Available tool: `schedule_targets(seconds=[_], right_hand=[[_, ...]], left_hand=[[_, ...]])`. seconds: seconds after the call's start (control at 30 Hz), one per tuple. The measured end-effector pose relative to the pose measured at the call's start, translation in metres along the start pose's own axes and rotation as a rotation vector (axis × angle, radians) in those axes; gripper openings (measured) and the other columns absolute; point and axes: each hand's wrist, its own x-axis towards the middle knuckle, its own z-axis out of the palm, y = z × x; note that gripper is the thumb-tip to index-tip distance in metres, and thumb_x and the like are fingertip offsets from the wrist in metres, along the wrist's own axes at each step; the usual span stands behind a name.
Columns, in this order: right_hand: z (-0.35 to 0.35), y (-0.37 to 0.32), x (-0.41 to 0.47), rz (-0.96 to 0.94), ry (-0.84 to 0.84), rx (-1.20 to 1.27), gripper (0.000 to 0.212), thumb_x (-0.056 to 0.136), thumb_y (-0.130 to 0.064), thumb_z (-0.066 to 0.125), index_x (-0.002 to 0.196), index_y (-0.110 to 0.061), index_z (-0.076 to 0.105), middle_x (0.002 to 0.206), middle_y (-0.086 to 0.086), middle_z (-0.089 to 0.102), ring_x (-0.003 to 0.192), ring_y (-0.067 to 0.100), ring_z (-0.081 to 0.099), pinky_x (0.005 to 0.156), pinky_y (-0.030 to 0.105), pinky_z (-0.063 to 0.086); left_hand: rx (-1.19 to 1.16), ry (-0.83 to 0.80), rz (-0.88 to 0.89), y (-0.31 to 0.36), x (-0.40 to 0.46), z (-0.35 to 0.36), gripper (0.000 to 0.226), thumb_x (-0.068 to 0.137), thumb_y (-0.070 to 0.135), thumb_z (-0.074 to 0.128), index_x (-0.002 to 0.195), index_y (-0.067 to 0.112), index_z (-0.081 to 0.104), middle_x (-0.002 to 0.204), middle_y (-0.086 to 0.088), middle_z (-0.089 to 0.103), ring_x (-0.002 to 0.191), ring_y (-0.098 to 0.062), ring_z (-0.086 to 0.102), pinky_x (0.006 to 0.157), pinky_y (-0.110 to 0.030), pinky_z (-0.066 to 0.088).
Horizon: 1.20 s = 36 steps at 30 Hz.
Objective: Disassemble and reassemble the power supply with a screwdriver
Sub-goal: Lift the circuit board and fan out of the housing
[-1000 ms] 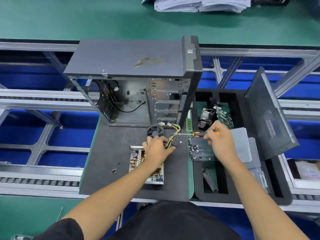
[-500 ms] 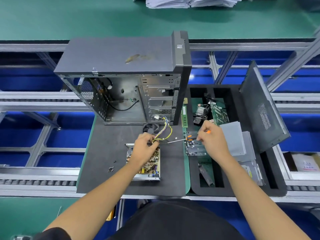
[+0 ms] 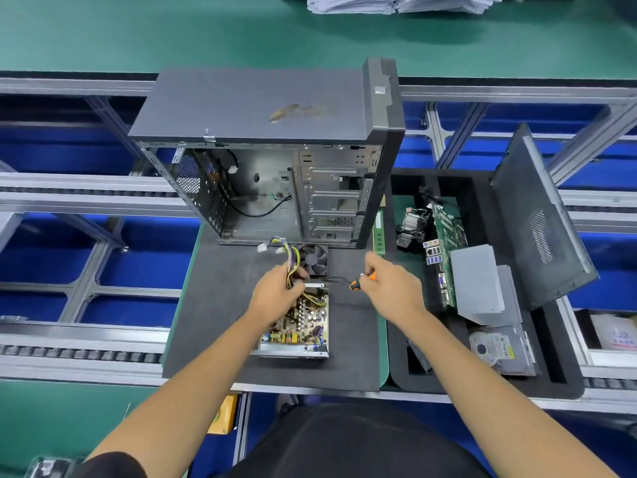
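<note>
We see dark work mat (image 3: pixel 213 326) carrying open computer case (image 3: pixel 275 150) far, fan (image 3: pixel 313 259) before it, opened power supply (image 3: pixel 299 326) near.

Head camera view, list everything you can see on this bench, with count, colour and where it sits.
Power supply: one, lid off, tan board in silver tray, on the dark mat.
Wire bundle: one, yellow and black, rising from the power supply.
Screwdriver: one, orange and black handle, right of the supply.
Fan: one, black, in front of the case.
Computer case: one, grey, open, behind the mat.
Side panel: one, dark grey, leaning at right.
Foam tray: one, black, right of the mat.
Motherboard: one, green, in the tray.
Hard drive: one, silver, tray's near corner.
Left hand: grip on the wire bundle.
Right hand: grip on the screwdriver.
</note>
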Motion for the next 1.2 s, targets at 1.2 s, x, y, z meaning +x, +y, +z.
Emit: schedule_targets(seconds=[1.2], right_hand=[[0.021, -0.008, 0.019, -0.146, -0.02, -0.208, 0.016, 0.092, -0.025, 0.053, 0.082, -0.023, 0.041, 0.052, -0.01, 0.044, 0.052, 0.014, 0.041, 0.049, 0.028, 0.016]], left_hand=[[0.095, -0.111, -0.009, -0.009, 0.006, -0.002, 0.012, 0.086, 0.033, 0.052, 0.094, 0.041, 0.057, 0.062, 0.007, 0.056, 0.049, -0.006, 0.049, 0.047, -0.026, 0.029]])
